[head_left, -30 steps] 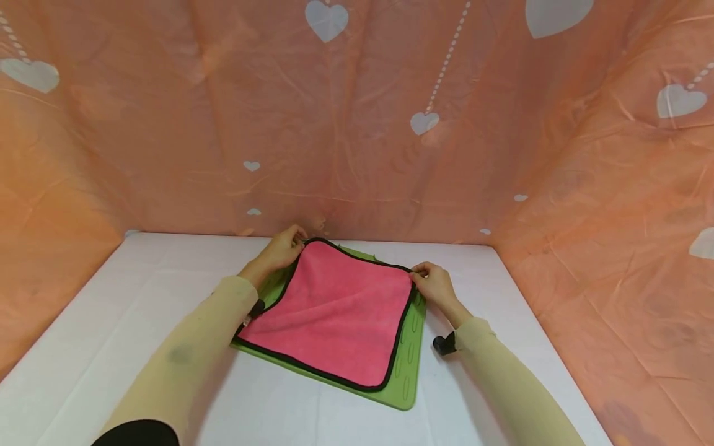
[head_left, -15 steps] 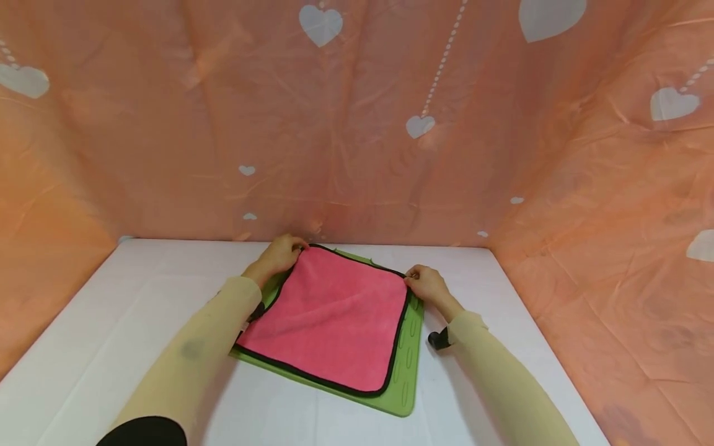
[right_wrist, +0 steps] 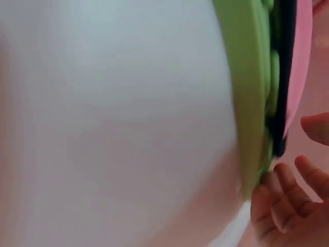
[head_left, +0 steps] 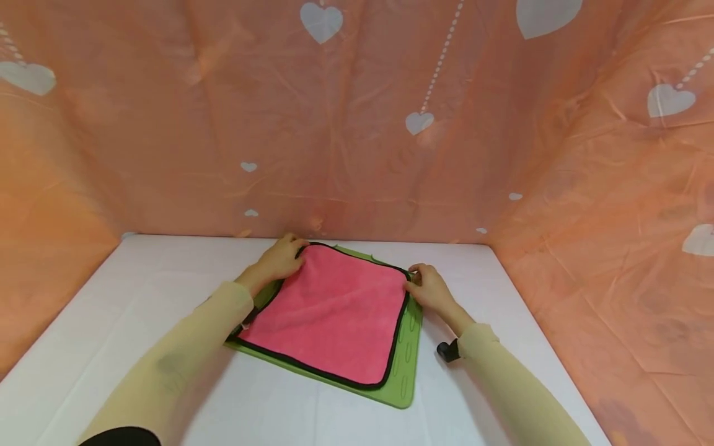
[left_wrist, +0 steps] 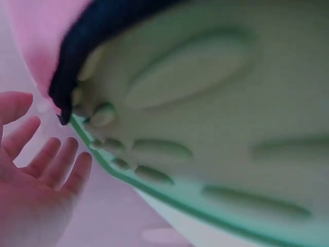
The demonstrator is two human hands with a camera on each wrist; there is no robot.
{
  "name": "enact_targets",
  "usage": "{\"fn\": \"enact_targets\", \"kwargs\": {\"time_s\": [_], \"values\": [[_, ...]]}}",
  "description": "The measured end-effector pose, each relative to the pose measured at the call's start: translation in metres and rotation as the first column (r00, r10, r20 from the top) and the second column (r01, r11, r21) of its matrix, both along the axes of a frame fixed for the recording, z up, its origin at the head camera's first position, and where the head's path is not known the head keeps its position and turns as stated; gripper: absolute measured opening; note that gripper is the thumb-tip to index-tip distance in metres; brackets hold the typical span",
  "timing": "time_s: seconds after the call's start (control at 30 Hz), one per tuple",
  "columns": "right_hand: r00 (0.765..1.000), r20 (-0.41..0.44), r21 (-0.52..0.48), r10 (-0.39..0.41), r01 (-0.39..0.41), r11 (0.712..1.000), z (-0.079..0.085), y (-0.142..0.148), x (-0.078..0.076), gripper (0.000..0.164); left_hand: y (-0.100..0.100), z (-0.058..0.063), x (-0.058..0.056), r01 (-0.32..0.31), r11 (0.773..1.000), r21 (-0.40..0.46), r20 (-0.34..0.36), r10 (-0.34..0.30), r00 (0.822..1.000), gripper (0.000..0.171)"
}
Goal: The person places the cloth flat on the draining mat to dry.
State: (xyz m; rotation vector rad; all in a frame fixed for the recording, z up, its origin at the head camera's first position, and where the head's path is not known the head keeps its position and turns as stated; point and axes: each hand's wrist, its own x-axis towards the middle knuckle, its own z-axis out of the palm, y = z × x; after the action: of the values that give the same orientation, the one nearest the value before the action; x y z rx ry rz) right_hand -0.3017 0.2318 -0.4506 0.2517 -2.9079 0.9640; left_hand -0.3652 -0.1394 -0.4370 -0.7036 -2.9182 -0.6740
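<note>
A pink cloth with a black edging lies spread over a green mat, whose raised oval ridges show along the right side. My left hand is at the cloth's far left corner. In the left wrist view its fingers are spread apart beside the mat's rim, holding nothing. My right hand is at the far right corner. In the right wrist view its thumb stands off from the cloth, while the lower fingers are right at the mat's corner.
A white-covered table bears the mat. An orange curtain with pale hearts hangs along the back and both sides. A black wrist camera sits at the right sleeve.
My right thumb and fingers have parted at the cloth's corner, where they pinched it before. The left hand has loosened at its corner too. The cloth stays nearly in place on the mat.
</note>
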Motion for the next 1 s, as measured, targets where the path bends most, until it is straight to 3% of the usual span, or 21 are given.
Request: {"fn": "enact_targets", "kwargs": {"time_s": [0.1, 0.23, 0.4, 0.53, 0.63, 0.83, 1.0], "values": [[0.996, -0.060, 0.050, 0.062, -0.059, 0.997, 0.003, -0.010, 0.016, 0.042, 0.000, 0.002, 0.014, 0.069, 0.997, -0.031, -0.084, -0.071, 0.994, 0.043], [0.970, -0.089, 0.130, 0.226, -0.214, 0.968, 0.009, -0.027, 0.039, 0.046, 0.002, 0.003, 0.035, 0.172, 0.978, -0.114, -0.152, -0.188, 0.970, 0.044], [0.894, 0.003, 0.252, 0.448, -0.435, 0.865, 0.015, -0.047, 0.063, 0.061, 0.007, 0.006, 0.060, 0.261, 0.929, -0.261, -0.059, -0.286, 0.957, 0.053], [0.824, 0.147, 0.309, 0.548, -0.564, 0.766, 0.016, -0.061, 0.077, 0.071, 0.009, 0.004, 0.071, 0.288, 0.902, -0.321, 0.027, -0.295, 0.955, 0.061], [0.783, 0.251, 0.310, 0.570, -0.622, 0.718, 0.016, -0.066, 0.083, 0.076, 0.006, 0.002, 0.076, 0.280, 0.897, -0.343, 0.082, -0.268, 0.960, 0.067], [0.757, 0.341, 0.287, 0.557, -0.648, 0.706, 0.011, -0.067, 0.091, 0.078, -0.007, 0.000, 0.081, 0.280, 0.908, -0.311, 0.201, -0.225, 0.953, 0.079], [0.732, 0.337, 0.250, 0.592, -0.675, 0.694, 0.007, -0.061, 0.100, 0.079, -0.013, -0.004, 0.082, 0.274, 0.911, -0.308, 0.220, -0.212, 0.952, 0.085]]}}
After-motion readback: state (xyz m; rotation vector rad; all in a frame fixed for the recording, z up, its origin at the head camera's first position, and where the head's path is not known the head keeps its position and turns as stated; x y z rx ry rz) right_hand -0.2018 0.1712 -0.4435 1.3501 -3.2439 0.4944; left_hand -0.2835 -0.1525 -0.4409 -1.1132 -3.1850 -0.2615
